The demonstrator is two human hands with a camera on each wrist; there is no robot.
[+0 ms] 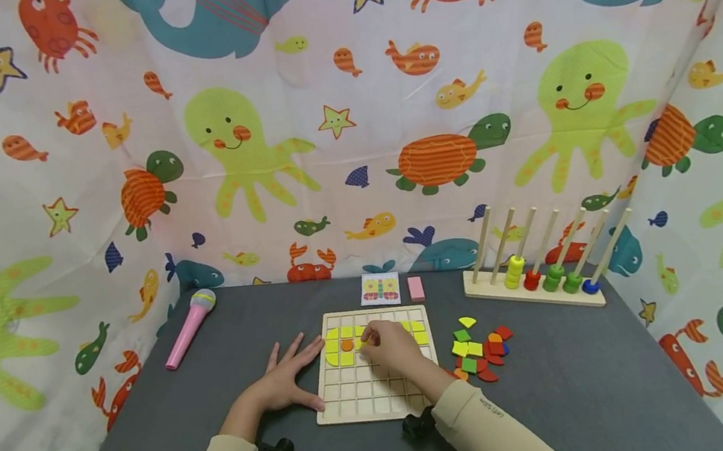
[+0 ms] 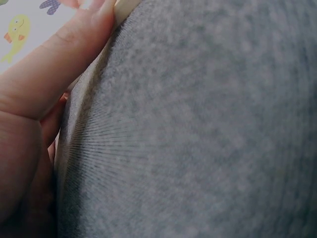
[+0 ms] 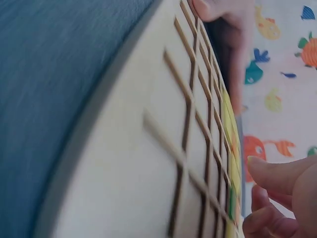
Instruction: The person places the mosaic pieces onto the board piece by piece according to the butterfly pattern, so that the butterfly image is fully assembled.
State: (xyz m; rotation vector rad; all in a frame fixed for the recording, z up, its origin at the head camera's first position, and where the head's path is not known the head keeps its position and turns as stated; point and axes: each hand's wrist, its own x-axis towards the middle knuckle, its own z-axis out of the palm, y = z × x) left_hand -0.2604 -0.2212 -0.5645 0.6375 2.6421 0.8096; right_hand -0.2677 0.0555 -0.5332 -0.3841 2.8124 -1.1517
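Observation:
The wooden grid board (image 1: 357, 410) lies on the table, its upper cells filled with yellow tiles (image 1: 333, 357) and a round orange piece (image 1: 347, 345). My left hand (image 1: 282, 384) is spread at the board's left side, with thumb and fingertips at its edge; in the left wrist view the thumb (image 2: 54, 69) lies along the rim. Over the upper middle cells, my right hand (image 1: 393, 346) pinches a small yellow tile (image 1: 369, 340), mostly hidden by the fingers. From the right wrist, the thumb (image 3: 280, 173) and curled fingers show close above the board.
Loose coloured pieces (image 1: 474, 349) are scattered right of the board. Behind it lie a pattern card (image 1: 380, 289) and a pink block (image 1: 416, 289). A peg stand (image 1: 539, 290) with coloured rings stands back right, and a pink toy microphone (image 1: 188, 333) lies back left.

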